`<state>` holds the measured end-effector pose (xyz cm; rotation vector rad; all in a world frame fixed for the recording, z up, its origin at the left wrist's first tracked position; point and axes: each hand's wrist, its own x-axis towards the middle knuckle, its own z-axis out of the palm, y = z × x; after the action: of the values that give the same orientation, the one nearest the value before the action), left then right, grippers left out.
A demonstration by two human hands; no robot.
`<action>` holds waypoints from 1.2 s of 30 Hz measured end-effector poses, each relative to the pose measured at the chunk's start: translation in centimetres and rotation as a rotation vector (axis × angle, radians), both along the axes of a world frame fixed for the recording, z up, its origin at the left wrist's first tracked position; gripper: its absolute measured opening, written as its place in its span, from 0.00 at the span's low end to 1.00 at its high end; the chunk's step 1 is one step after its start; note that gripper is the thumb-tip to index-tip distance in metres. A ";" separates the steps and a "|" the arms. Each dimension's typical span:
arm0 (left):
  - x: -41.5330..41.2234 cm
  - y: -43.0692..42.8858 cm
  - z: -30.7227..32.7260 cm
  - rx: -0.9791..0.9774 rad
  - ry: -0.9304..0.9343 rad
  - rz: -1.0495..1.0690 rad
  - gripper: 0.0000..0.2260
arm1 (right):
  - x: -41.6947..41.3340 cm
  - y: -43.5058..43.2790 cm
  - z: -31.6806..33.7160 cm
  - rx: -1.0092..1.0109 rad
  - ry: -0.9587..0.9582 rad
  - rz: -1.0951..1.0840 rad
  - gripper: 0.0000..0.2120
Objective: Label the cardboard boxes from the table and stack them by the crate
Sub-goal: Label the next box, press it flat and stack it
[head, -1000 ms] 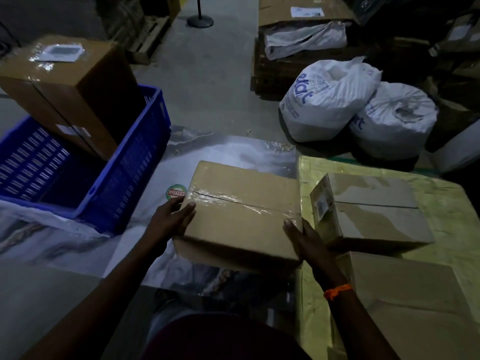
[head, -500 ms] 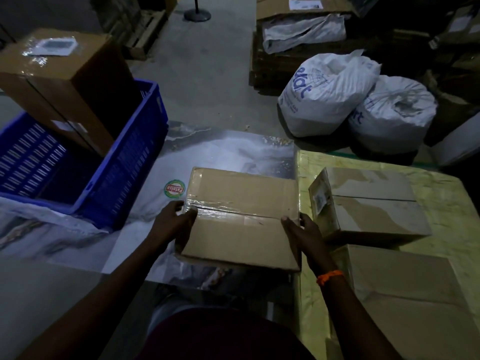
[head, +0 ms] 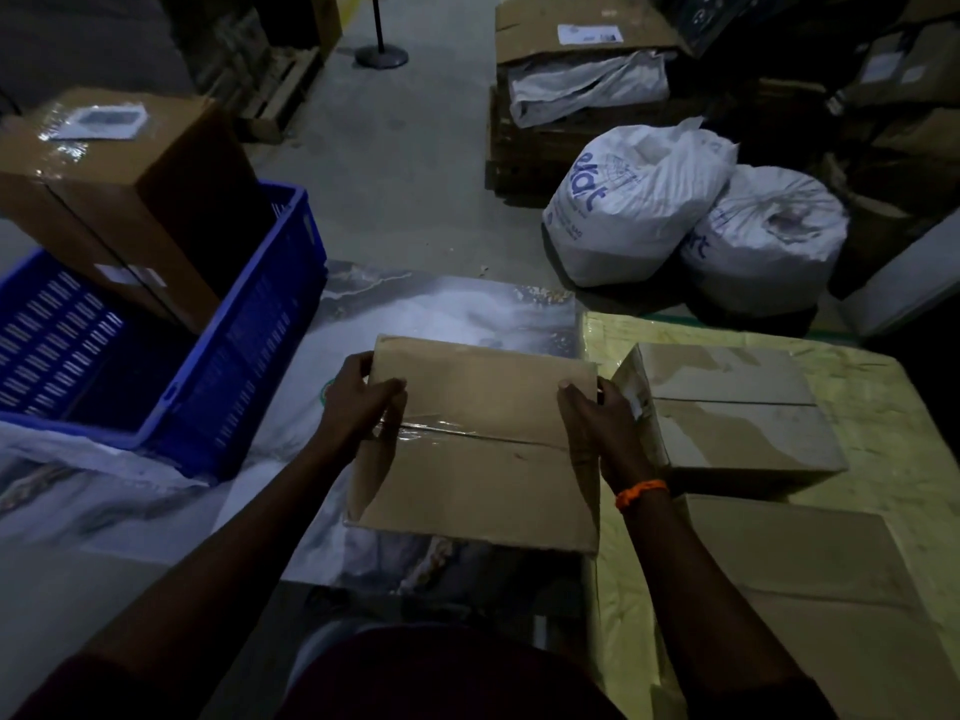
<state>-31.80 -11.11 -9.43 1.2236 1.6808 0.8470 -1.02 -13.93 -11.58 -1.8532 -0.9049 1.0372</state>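
Observation:
A taped cardboard box hangs in front of me above the marbled sheet. My left hand grips its left side with the thumb on top, and my right hand grips its right side the same way. Two more plain boxes lie on the yellow-covered table to the right: a smaller box behind and a larger box nearer me. The blue crate stands at the left, with a big labelled box leaning in it.
A marbled sheet covers the floor between crate and table. Two white sacks sit beyond the table, with pallets and cartons behind them. A post base stands on the concrete aisle.
Both hands have shifted up the box's sides and tipped it, so its top face now turns toward me. The box stays between crate and table.

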 end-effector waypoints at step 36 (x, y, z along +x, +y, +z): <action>-1.1 -9.5 -1.1 0.200 -0.269 0.090 0.18 | 0.9 -10.3 1.6 0.351 0.138 -0.082 0.21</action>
<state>-32.87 -20.65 -10.54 1.1148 1.4685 1.2028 -0.10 -24.21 -10.01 -1.4960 -0.8595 0.8806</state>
